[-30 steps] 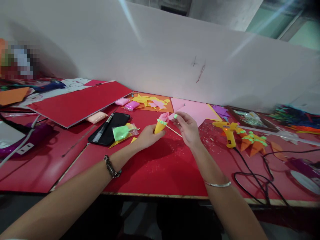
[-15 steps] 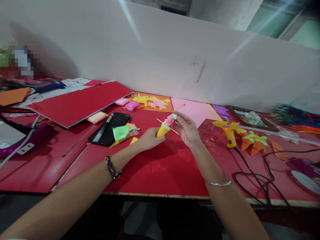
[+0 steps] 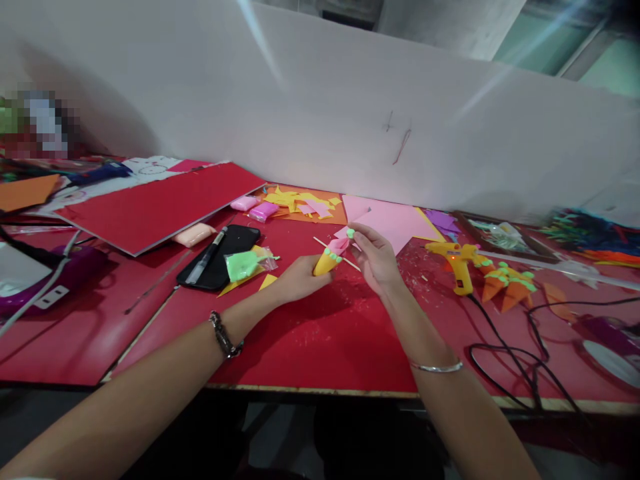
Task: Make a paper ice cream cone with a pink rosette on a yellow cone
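Over the middle of the red table, my left hand is closed around a yellow paper cone. Pink pieces stick out of its top, and small green clay balls line its rim. A small green clay ball is pinched between the thumb and fingertips of my right hand, close to the cone's pink end. Behind the cone lies a thin wooden stick. A bag of green clay rests left of my left hand, near a black case with a pen on it.
A yellow glue gun stands at the right, its black cord looping over the table. Beside it lie orange paper cones with green trim. A large red board sits at left. Pink paper and yellow scraps lie behind.
The cone has tilted slightly and sits a touch lower, a little apart from the green ball. My right hand has barely moved and still pinches the ball.
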`<state>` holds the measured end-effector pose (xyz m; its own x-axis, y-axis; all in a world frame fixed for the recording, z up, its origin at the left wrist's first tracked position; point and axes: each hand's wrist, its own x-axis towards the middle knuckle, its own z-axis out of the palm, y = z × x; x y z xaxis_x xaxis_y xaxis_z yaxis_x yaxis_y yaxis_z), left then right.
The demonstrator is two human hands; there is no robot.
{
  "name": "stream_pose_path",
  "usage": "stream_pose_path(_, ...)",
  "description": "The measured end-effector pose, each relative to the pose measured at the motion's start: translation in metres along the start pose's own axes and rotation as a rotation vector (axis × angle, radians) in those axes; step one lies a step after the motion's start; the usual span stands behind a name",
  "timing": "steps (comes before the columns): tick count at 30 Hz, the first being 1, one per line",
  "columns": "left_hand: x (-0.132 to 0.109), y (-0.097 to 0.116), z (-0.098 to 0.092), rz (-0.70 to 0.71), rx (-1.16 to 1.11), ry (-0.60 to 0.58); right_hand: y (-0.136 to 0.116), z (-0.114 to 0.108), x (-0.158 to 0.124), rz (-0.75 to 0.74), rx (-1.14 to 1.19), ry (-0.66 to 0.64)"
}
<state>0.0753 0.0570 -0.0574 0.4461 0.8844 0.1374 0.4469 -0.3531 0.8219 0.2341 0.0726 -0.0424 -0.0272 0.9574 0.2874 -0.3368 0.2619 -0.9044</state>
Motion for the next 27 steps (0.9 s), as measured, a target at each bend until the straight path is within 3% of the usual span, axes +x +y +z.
stream_pose_path(13, -0.0002, 0.0030, 0.0006, -0.004, -0.073, -0.012, 0.0007, 0.0008, -0.0012, -0.040, -0.059, -0.050)
stream_pose_path(27, -0.0003, 0.0056, 0.0005, -0.066, -0.113, 0.001, 0.0020, 0.0016, -0.0022, -0.284, -0.411, -0.057)
